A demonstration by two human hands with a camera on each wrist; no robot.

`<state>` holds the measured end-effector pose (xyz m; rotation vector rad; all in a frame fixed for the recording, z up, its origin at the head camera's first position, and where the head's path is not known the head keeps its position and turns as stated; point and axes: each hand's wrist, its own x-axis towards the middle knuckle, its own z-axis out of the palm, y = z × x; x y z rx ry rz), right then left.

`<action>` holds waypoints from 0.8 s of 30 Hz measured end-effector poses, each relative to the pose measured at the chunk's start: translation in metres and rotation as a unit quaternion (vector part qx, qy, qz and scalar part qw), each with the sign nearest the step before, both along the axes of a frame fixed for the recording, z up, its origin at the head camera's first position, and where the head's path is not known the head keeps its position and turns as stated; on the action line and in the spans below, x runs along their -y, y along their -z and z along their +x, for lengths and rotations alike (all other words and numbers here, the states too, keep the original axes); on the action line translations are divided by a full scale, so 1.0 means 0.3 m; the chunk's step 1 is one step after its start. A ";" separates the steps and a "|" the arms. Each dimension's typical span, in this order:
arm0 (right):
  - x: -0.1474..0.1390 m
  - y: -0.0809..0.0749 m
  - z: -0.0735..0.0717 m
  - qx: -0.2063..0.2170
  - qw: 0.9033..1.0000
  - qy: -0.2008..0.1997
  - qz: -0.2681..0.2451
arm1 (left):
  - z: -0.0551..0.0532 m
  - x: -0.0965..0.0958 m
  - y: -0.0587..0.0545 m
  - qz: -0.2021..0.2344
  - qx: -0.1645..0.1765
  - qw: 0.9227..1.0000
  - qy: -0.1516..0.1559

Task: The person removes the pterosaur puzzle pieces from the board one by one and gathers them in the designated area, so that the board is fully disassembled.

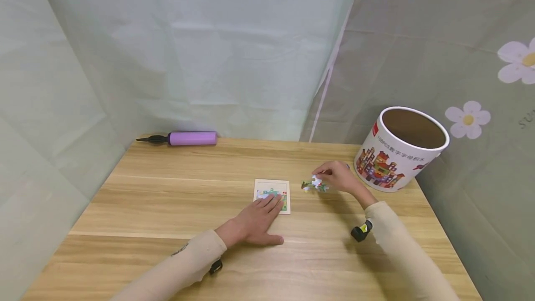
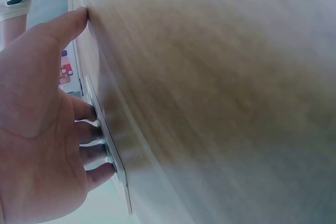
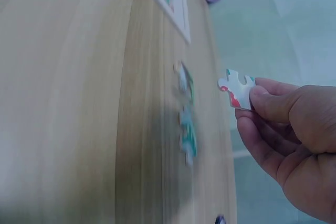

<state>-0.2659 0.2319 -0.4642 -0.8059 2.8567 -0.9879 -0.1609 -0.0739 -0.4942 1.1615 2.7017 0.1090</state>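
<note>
A small jigsaw puzzle in a pale square frame (image 1: 272, 183) lies on the wooden table. My left hand (image 1: 260, 219) rests over its lower part with straight fingers; in the left wrist view the fingertips press on the board and the thumb touches the tabletop. Between thumb and fingers, my right hand (image 1: 337, 176) pinches a white puzzle piece (image 3: 239, 88) with red and teal patches, held above the table. Loose puzzle pieces (image 3: 187, 135) lie beneath it, right of the frame. The left hand covers part of the puzzle picture.
At the back right stands a large white bucket (image 1: 378, 157) with printed building blocks. A purple hand pump (image 1: 193, 138) with a black nozzle lies along the back left edge. Fabric curtains (image 1: 234, 50) hang behind the table (image 1: 175, 199).
</note>
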 end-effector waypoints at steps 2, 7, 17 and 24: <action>-0.025 0.005 -0.002 -0.002 1.000 0.005 -0.001 | 0.000 0.000 0.000 -0.001 -0.002 1.000 0.000; -0.083 0.025 -0.003 0.001 1.000 0.008 0.001 | -0.001 0.002 0.002 -0.004 -0.001 1.000 0.001; -0.159 0.051 0.010 -0.021 0.999 0.030 0.031 | 0.004 -0.001 0.002 -0.010 0.001 1.000 0.000; -0.183 0.064 0.009 0.008 0.999 0.037 0.040 | 0.002 -0.001 0.003 -0.016 -0.004 1.000 0.002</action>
